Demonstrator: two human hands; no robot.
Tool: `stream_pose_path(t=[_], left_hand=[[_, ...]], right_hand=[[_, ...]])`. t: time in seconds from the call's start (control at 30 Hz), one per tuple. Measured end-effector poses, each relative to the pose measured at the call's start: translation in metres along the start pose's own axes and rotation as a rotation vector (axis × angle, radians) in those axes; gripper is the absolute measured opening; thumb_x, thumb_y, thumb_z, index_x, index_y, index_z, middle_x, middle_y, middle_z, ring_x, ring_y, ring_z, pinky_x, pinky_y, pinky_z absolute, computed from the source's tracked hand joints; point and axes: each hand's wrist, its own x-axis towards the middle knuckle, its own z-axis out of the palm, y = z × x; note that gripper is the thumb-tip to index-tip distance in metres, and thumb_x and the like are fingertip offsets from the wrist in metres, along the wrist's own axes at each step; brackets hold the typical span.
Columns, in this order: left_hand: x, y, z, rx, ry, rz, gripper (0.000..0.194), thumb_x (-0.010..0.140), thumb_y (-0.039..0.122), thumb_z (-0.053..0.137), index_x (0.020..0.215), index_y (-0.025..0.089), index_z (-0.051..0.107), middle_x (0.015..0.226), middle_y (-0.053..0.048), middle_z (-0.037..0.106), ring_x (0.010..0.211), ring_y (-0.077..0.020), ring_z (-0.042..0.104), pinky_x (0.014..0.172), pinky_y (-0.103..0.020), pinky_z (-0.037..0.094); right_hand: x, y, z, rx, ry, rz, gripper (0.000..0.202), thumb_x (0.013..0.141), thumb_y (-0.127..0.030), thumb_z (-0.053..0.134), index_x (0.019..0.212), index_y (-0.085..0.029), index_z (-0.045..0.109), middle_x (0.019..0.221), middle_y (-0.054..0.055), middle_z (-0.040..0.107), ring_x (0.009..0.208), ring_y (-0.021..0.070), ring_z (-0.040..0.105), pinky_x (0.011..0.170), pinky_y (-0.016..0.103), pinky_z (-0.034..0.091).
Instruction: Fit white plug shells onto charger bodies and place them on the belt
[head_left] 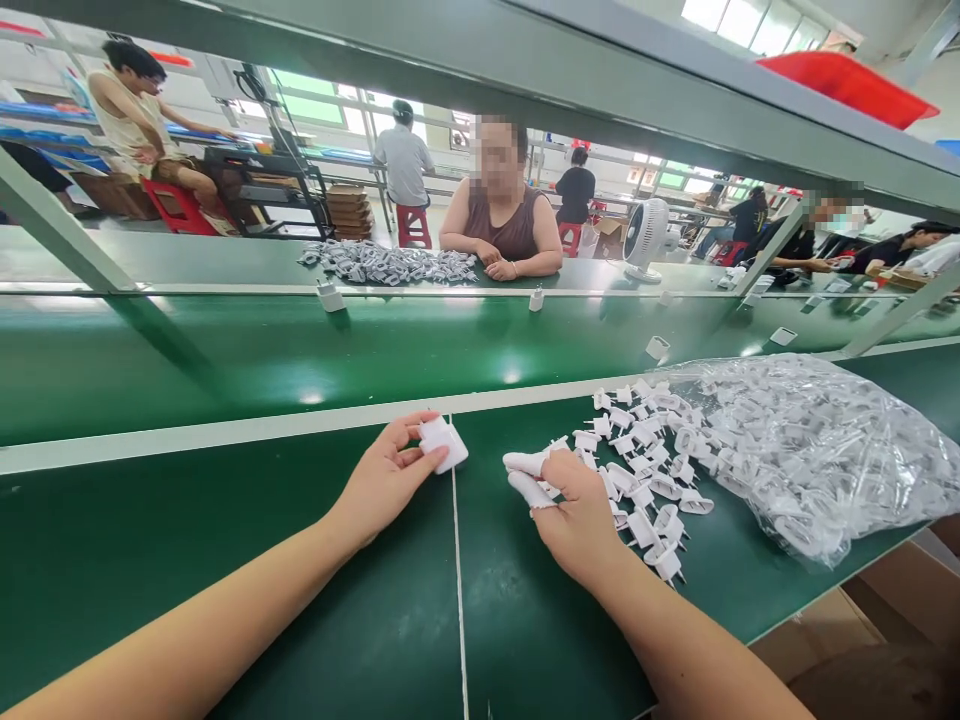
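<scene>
Between the thumb and fingers of my left hand [396,462] is a white charger block [444,444], held just above the green table [360,620] near the white strip at its far edge. My right hand [574,500] is to the right, with white covers on its thumb and index finger. Those two fingertips point left and are slightly apart, with nothing visible between them. Beside and behind my right hand lies a loose spread of white plug pieces [641,465].
A clear plastic bag [832,450] full of white plug pieces lies at the right. Beyond the white strip, a green conveyor belt [405,345] carries a few white blocks. Across it sits a person [510,225] beside a heap of white pieces [390,264]. A metal beam crosses overhead.
</scene>
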Motion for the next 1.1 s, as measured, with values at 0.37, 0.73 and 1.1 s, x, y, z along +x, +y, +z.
stream_pose_path(t=[0.37,0.73,1.1], left_hand=[[0.099,-0.004,-0.051,0.596,0.282,0.155,0.045,0.081,0.035,0.064,0.121,0.022,0.050,0.133,-0.014,0.059,0.098,-0.0306,0.070,0.086,-0.042,0.052],[0.146,-0.017,-0.064,0.780,0.478,0.151,0.026,0.085,0.025,0.057,0.110,0.020,0.054,0.129,-0.020,0.059,0.110,-0.0412,0.063,0.089,-0.051,0.050],[0.121,-0.004,-0.054,0.769,0.679,0.436,0.048,0.087,0.046,0.065,0.124,0.016,0.058,0.159,-0.019,0.022,0.150,-0.0478,0.017,0.120,-0.061,0.019]], right_hand=[[0.002,-0.001,-0.008,-0.181,-0.078,0.134,0.036,0.097,-0.026,0.044,0.064,-0.022,0.059,0.064,0.003,0.058,0.061,0.0167,0.052,0.053,0.028,0.038],[0.000,0.000,-0.010,-0.285,-0.184,0.121,0.031,0.097,-0.022,0.045,0.071,-0.023,0.062,0.065,0.003,0.059,0.062,0.0185,0.053,0.055,0.031,0.041],[0.001,0.011,-0.008,-0.601,-0.532,0.112,0.046,0.067,0.002,0.064,0.105,-0.021,0.076,0.091,0.009,0.067,0.091,0.0276,0.058,0.078,0.041,0.052]])
